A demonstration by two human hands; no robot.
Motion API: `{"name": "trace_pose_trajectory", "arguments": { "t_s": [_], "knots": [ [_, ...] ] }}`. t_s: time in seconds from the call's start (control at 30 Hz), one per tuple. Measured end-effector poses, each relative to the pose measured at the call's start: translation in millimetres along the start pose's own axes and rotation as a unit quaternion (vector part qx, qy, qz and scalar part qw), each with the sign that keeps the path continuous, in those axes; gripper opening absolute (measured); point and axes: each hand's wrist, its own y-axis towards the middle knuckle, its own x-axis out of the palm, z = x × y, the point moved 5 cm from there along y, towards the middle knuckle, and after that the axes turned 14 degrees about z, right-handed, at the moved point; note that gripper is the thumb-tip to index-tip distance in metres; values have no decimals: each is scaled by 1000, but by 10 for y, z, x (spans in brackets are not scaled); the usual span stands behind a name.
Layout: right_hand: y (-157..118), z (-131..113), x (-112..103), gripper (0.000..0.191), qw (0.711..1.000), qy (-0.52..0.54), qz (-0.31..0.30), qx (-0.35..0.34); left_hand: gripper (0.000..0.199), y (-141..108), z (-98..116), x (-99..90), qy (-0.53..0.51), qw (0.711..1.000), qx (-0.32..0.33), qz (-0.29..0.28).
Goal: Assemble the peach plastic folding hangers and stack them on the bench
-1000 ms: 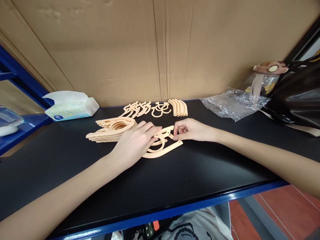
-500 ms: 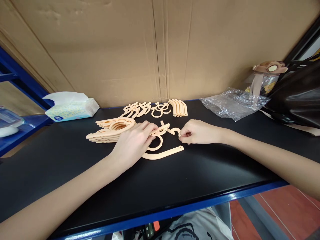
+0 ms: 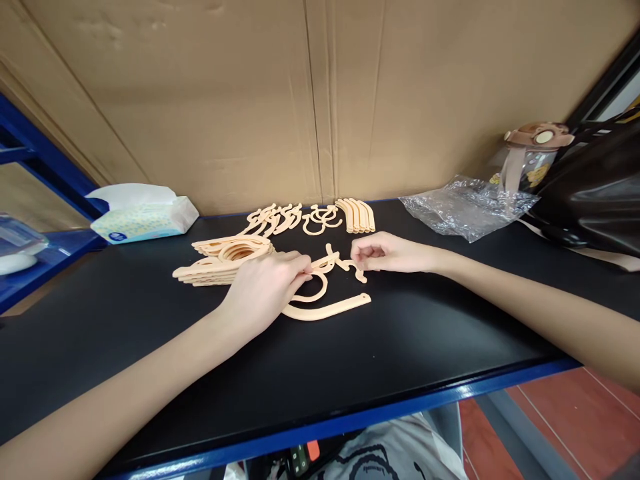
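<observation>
My left hand (image 3: pixel 270 283) is closed, pinching a cream plastic hanger arm (image 3: pixel 326 259) between thumb and fingers just above the table. Under and beside it lie a curved hanger arm (image 3: pixel 333 311) with a hole at its end and a ring-shaped curve (image 3: pixel 321 288), both partly covered by my hand. My right hand (image 3: pixel 385 253) has its fingers curled at a small cream hanger hook (image 3: pixel 360 274), whose rounded end shows below the fingertips. The fingers hide part of the hook. Left of my left hand is a stack of cream hanger parts (image 3: pixel 210 272).
Along the back lie hooked pieces (image 3: pixel 275 219), several loose hooks (image 3: pixel 316 230) and a row of curved arms (image 3: pixel 356 215). A tissue pack (image 3: pixel 145 217) sits at left. Clear plastic wrap (image 3: pixel 465 207), a bottle (image 3: pixel 537 157) and a dark bag (image 3: pixel 595 193) stand at right.
My right hand has shifted up and slightly left, and the end of the hook now shows below its fingers. My left hand has hardly moved; the loose curved arm slid slightly right.
</observation>
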Motion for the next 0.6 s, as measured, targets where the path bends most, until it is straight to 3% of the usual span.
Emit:
{"name": "trace_pose_trajectory", "arguments": {
  "t_s": [0.17, 0.6],
  "knots": [
    [-10, 5, -5, 21, 999, 3, -46, 7, 18, 7, 14, 7, -2, 1000, 8, -4],
    [-42, -101, -41, 30, 996, -87, -18, -27, 18, 2, 9, 44, 24, 1000, 11, 1]
  ]
}}
